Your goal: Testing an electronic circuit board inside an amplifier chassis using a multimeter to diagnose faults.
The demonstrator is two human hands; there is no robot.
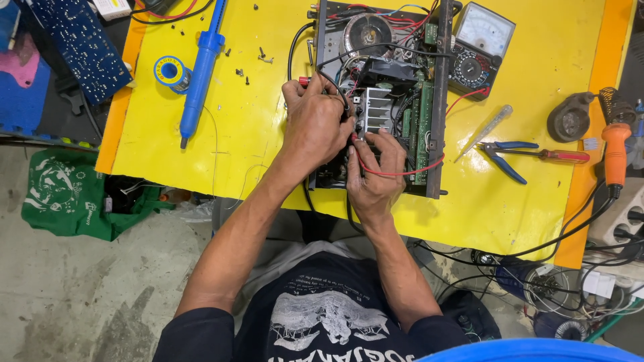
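An opened electronic unit (429, 100) with circuit boards, a round transformer and a finned metal block lies on the yellow table (537, 201). My left hand (314, 124) grips a black test probe and presses it into the unit's left side, near a red-tipped plug. My right hand (377, 175) holds a probe with a red lead (402, 173) against the lower part of the unit. The red lead runs up to an analog multimeter (477, 48) at the unit's right. Both probe tips are hidden by my fingers.
A blue desoldering pump (200, 74), a solder spool (169, 70) and loose screws lie left of the unit. Blue-handled pliers (504, 157), a red screwdriver (560, 155), a tester pen and an orange soldering iron (614, 157) lie right. A green bag (64, 194) sits on the floor.
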